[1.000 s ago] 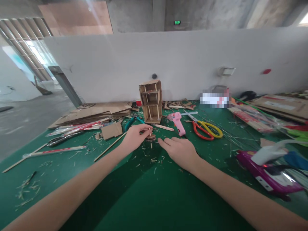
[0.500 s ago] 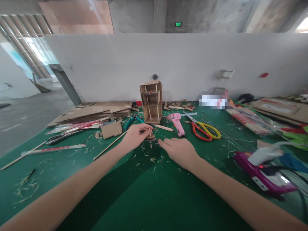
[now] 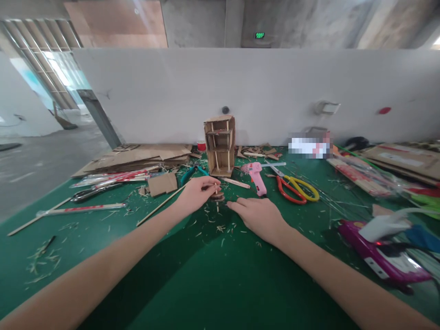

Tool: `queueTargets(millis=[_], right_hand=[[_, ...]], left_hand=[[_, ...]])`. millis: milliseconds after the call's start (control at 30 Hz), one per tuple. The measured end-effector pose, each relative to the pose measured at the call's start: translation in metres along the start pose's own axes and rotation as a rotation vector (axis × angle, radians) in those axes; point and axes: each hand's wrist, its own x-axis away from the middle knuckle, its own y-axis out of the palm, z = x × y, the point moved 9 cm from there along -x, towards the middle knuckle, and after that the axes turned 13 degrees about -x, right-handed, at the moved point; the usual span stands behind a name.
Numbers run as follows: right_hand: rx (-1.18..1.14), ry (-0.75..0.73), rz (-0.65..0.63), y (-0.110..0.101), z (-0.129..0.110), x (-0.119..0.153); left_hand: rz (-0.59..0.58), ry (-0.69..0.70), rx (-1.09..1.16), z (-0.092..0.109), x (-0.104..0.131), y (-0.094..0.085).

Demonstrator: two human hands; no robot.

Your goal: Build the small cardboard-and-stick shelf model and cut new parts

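Observation:
My left hand is closed in a pinch on a short thin wooden stick, held upright. Under the fingertips is a small brown cardboard disc, which the stick appears to meet; the exact contact is hidden. A short stick piece shows just below the disc. To the right, my right hand rests low on the table, its index finger stretched toward the disc, apart from it and holding nothing visible. Behind the hands stands a cardboard shelf box with thin stick posts.
Right of the box lie a pink glue gun and red-and-yellow scissors. Teal-handled pliers and a cardboard piece are at left. A purple power strip stands at right. Shavings litter the green table.
The whole view has shifted slightly, so things appear a little further right. Both hands keep nearly the same pose, the left still pinching the stick over the disc.

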Motion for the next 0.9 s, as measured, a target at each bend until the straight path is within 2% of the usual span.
queueTargets(millis=[133,267,400,533,700,833,900], right_hand=[[-0.016,-0.036,-0.016,-0.0003,-0.0040,0.0007],[0.059,0.006,0.028,-0.0045,-0.0004,0.0001],[-0.010,-0.029,-0.028,0.0015,-0.0018,0.0001],[0.054,-0.009,0.023,-0.0034,0.0016,0.0009],[0.032,-0.068,-0.020,-0.0004,-0.0040,0.0014],[0.097,-0.048,0.051,-0.0055,-0.0025,-0.0002],[0.067,-0.029,0.040,-0.0048,-0.0002,-0.0010]], left_hand=[[-0.012,-0.006,-0.005,-0.0017,0.0000,0.0016],[-0.020,0.005,0.009,-0.0001,0.0005,0.0027],[-0.017,-0.011,0.012,-0.0010,0.0010,0.0018],[-0.017,-0.011,0.002,-0.0002,0.0016,0.0018],[-0.007,-0.019,0.021,-0.0014,0.0011,0.0020],[-0.016,-0.023,0.011,0.0002,0.0010,0.0024],[-0.013,-0.017,0.011,0.0021,0.0013,0.0018]])
